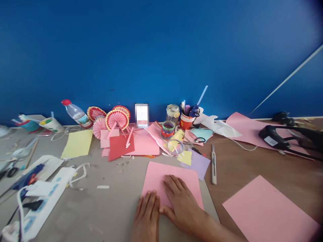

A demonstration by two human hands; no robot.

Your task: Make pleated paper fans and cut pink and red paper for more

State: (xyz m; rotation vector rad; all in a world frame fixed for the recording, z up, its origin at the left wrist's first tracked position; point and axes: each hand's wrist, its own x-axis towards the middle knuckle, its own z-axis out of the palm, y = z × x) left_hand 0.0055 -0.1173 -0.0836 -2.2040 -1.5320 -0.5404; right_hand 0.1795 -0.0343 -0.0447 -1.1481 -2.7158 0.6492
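So both hands are down on a pink sheet of paper (151, 171) that's lying on the grey board (113, 215), right in front of the person. The right hand (181, 201) is laid flat and open across the middle of it, fingers together and pointing up and to the left, thumb sticking out sideways toward the other hand. The left hand (147, 213) is flat too, fingers straight, with the fingertips on the sheet's lower left part. Neither one is gripping anything, they're just resting palm down, and the right thumb sits right by the left hand's fingers. Can't tell if the paper is folded under there, since the hands cover most of the near edge. A purple paper (200, 164) pokes out just behind its far right corner, and a utility knife (214, 164) lies on the brown wood surface (237, 161) a bit further right. There's another pink sheet (267, 208) over that way, well apart from the first. Behind the hands it's a proper craft pile: a red sheet (119, 148), pleated paper fans (117, 119) and a red cup (186, 123) stuffed with tools. Off to the left there's a white power strip (47, 211).
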